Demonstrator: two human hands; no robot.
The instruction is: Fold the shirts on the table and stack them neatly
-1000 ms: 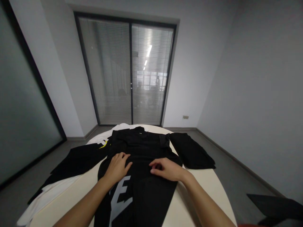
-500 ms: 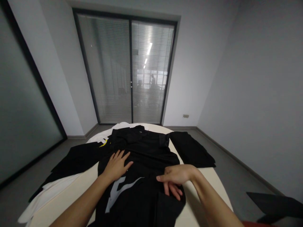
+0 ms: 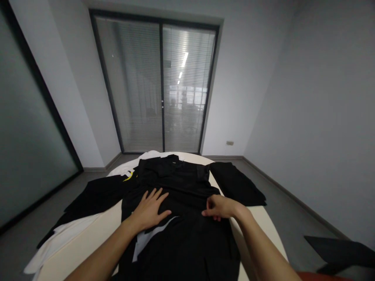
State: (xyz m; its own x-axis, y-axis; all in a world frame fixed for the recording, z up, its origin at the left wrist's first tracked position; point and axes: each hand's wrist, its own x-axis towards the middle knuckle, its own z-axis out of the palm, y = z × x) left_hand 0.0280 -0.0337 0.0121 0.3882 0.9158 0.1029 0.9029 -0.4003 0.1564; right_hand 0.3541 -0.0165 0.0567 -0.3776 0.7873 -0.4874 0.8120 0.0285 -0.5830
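Note:
A black T-shirt (image 3: 187, 234) with a grey printed shape lies spread across the middle of the table, its collar at the far end. My left hand (image 3: 150, 210) rests flat on its middle with fingers spread, partly covering the grey print. Near the shirt's right edge, my right hand (image 3: 221, 207) has its fingers curled and its thumb pressed in, pinching the black fabric. The fingertips there are partly hidden. Shallow wrinkles cross the cloth beyond both hands.
Folded black cloth (image 3: 237, 183) lies at the table's right. On the left are black garments (image 3: 96, 193) with a yellow mark and white cloth (image 3: 64, 238) hanging near the edge. The pale table (image 3: 263, 222) has a rounded rim. A dark object (image 3: 340, 249) stands at lower right.
My right hand has moved away from me along the shirt's edge and closed from loose fingers to a pinch. My left hand has slid slightly right. The shirt's near right side now spreads wider.

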